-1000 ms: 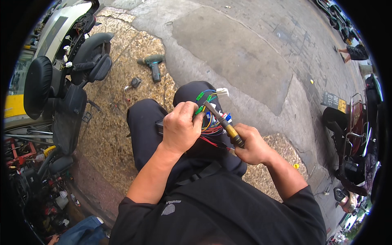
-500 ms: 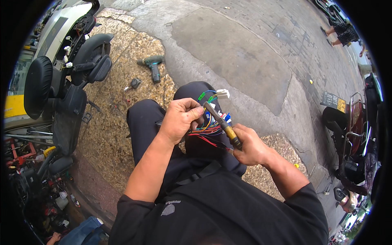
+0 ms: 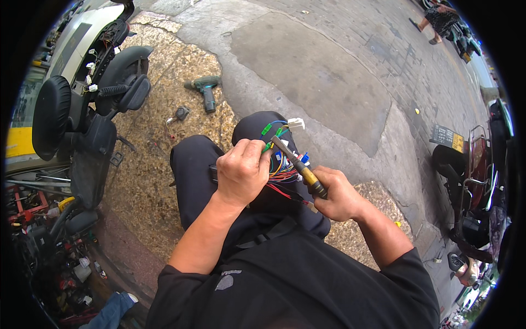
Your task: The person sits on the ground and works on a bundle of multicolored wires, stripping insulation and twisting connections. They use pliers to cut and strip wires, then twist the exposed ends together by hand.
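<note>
My left hand (image 3: 244, 167) is closed in a pinch above my knees. A green-sleeved wire terminal (image 3: 267, 147) sticks out from its fingertips. My right hand (image 3: 335, 193) grips pliers (image 3: 300, 167), seen edge-on, with a metal head and a yellow-and-black handle. The head meets the wire beside my left fingertips; whether the jaws clamp it I cannot tell. A bundle of coloured wires (image 3: 284, 175) lies across my lap, partly behind the pliers and my left hand. Above it stand further green sleeves (image 3: 266, 129) and a white plug connector (image 3: 296, 124). A blue connector (image 3: 304, 157) sits beside the pliers.
A teal-and-black cordless drill (image 3: 206, 92) and a small round dark part (image 3: 181, 113) lie on the stony ground ahead. A partly stripped scooter (image 3: 90, 148) stands at left, above jumbled parts. Another scooter (image 3: 476, 170) is at right. A person (image 3: 441, 19) walks at far right.
My left hand has rolled over, back of the hand up, and the green terminal now shows at its fingertips. The white connector has tilted. The pliers have barely moved. The distant person has moved left.
</note>
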A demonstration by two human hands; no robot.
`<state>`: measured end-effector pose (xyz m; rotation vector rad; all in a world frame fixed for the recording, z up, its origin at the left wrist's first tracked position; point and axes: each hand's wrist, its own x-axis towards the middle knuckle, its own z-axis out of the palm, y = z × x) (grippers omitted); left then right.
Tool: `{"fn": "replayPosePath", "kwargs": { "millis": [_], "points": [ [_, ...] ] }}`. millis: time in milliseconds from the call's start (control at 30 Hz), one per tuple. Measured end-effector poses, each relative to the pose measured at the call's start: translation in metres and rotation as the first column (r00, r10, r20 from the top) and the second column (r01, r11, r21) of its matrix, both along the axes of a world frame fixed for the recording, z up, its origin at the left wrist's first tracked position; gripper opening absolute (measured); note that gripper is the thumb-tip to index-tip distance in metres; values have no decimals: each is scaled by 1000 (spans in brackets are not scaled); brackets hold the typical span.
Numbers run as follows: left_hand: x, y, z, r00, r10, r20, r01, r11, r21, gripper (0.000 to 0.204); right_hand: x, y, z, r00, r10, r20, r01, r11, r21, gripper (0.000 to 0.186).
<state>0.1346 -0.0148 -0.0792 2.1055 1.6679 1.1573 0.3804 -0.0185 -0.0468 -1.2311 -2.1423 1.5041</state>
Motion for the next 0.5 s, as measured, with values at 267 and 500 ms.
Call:
{"fn": "replayPosePath", "kwargs": {
  "millis": [267, 500],
  "points": [
    [5, 4, 0, 954, 31, 297, 27, 981, -191, 8, -5, -4, -7, 998, -24, -65, 28, 997, 69, 25],
    [-15, 12, 1, 525, 330, 785, 478, 648, -593, 11, 1, -3, -14, 998, 61, -26, -56, 985, 164, 32]
  ]
}}
